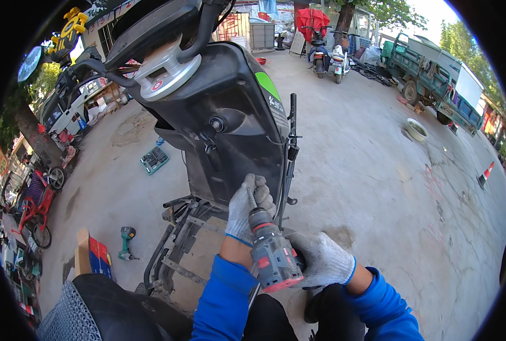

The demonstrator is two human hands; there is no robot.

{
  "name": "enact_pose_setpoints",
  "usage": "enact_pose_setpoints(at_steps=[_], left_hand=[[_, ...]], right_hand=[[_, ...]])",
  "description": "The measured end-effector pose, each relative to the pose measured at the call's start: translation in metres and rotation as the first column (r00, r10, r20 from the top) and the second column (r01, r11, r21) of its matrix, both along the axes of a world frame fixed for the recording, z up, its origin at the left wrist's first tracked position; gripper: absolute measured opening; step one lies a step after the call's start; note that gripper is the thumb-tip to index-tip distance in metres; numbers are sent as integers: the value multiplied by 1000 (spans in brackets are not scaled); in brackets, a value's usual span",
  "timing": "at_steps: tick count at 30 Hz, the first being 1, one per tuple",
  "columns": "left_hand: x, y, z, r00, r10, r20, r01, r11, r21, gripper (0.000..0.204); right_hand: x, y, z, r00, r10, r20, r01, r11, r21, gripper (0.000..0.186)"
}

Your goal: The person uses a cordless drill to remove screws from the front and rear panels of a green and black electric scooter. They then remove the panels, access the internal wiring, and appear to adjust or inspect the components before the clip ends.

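A grey and black cordless drill [273,256] with red accents is in my right hand [324,258], whose gloved fingers wrap round its grip. Its chuck points forward at the black inner front panel [230,148] of an electric scooter. My left hand [246,207], also gloved, is closed around the thin bit ahead of the chuck, close to the panel's lower part. The bit's tip and any screw there are hidden by the fingers. Below the panel, the scooter's bare metal frame [179,264] is exposed.
A green impact driver [126,243], an open cardboard box [94,256] and a green tool case [154,159] lie on the concrete at left. The scooter seat [122,307] is at lower left. Farther right are a basin [416,130], a traffic cone [485,174] and a cargo tricycle [434,79].
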State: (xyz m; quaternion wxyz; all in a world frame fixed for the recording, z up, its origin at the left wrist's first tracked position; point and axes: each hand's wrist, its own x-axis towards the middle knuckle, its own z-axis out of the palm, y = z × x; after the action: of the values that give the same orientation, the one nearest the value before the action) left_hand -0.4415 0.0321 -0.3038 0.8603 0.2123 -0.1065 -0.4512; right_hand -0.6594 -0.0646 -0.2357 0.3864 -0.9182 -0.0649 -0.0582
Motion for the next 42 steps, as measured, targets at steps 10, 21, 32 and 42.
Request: enact_pose_setpoints(at_steps=[10,21,32,42], left_hand=[[-42,-1,-39,985,30,-169,-9,992,125,30],[-139,7,-143,955,-96,-280,171,951,258,25],[-211,-26,-220,962,-179,-209,267,433,861,22],[-237,-61,-210,961,-143,-238,266,224,938,31]], right_hand=[[-120,-86,-17,862,-502,-68,502,865,-20,44],[-206,-200,-214,365,-698,-617,827,547,-129,38],[-301,-293,-434,139,-871,-472,798,380,-467,35],[-377,-356,-562,-26,-797,-604,814,334,-475,63]])
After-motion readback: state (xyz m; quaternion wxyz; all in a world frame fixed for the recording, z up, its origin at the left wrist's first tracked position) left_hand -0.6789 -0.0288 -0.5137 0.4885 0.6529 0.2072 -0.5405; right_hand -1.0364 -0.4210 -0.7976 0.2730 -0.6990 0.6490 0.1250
